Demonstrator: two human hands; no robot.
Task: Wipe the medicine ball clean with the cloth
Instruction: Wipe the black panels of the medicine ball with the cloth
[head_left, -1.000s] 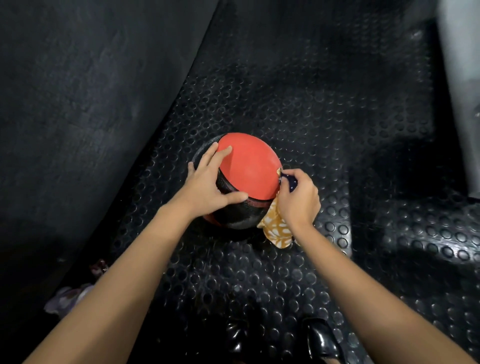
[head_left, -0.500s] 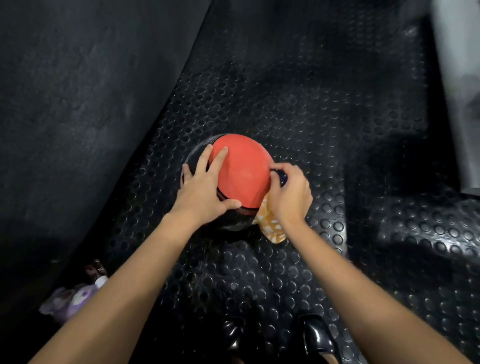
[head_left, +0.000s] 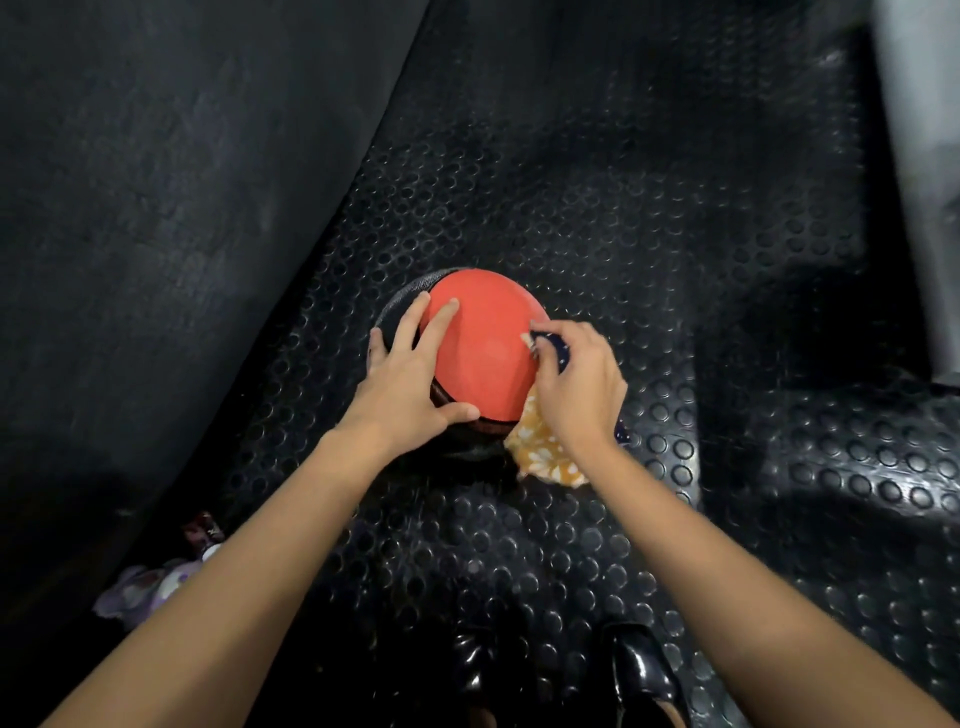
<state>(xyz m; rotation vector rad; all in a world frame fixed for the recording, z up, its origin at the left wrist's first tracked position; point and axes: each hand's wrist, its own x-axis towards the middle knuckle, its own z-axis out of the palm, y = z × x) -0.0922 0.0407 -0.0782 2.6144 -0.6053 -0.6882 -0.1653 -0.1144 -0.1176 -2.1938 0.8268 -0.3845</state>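
A red and black medicine ball (head_left: 485, 343) rests on the studded black rubber floor (head_left: 597, 218) in the middle of the view. My left hand (head_left: 410, 384) lies flat on the ball's left side, fingers spread, thumb along its lower front. My right hand (head_left: 579, 384) presses a yellow cloth with white flowers (head_left: 545, 457) against the ball's right side. Most of the cloth is bunched under the palm; its loose end hangs down to the floor.
A dark padded wall (head_left: 156, 182) slopes along the left. A crumpled purple cloth (head_left: 150, 587) lies at its foot, lower left. My shiny black shoes (head_left: 641, 675) show at the bottom edge. A pale post (head_left: 919, 156) stands at the far right.
My right hand has slid with the cloth from the ball's lower right side up toward its upper right. The left hand has stayed on the ball's left side.
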